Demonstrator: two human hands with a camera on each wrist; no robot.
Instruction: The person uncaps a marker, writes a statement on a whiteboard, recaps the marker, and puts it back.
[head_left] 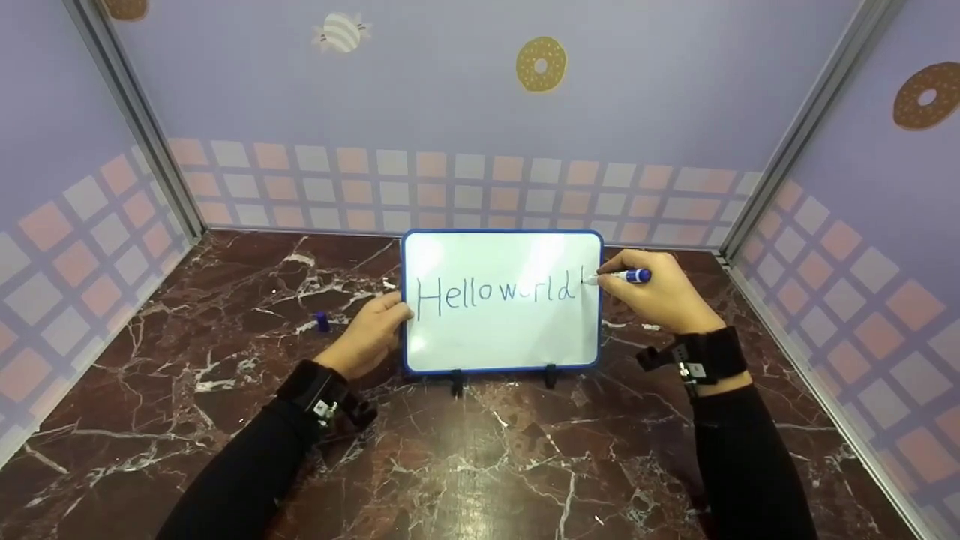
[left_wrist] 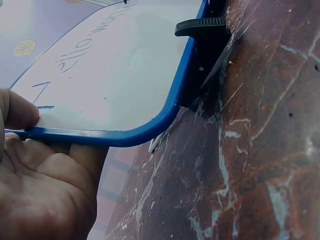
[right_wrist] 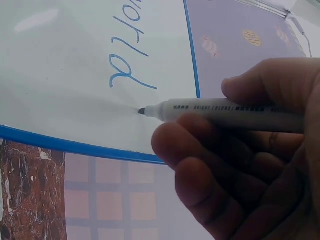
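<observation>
A small whiteboard [head_left: 502, 337] with a blue frame stands on the table, bearing the handwritten words "Hello world". My left hand [head_left: 369, 336] grips its left edge, thumb [left_wrist: 20, 111] on the front and fingers behind. My right hand [head_left: 656, 292] pinches a white marker [right_wrist: 220, 112] with a blue end, at the board's right side. The marker's dark tip [right_wrist: 142, 111] is at the board surface just past the letter "d". In the head view, a short upright stroke shows near the tip. A blue marker cap [head_left: 322, 321] stands on the table left of my left hand.
Black feet [head_left: 457, 382] hold up the board's lower edge. The table [head_left: 480, 465] has a dark red marbled top. Purple walls with a checked band [head_left: 465, 187] enclose it at the back and both sides. Black straps with small devices [head_left: 709, 360] sit on both wrists.
</observation>
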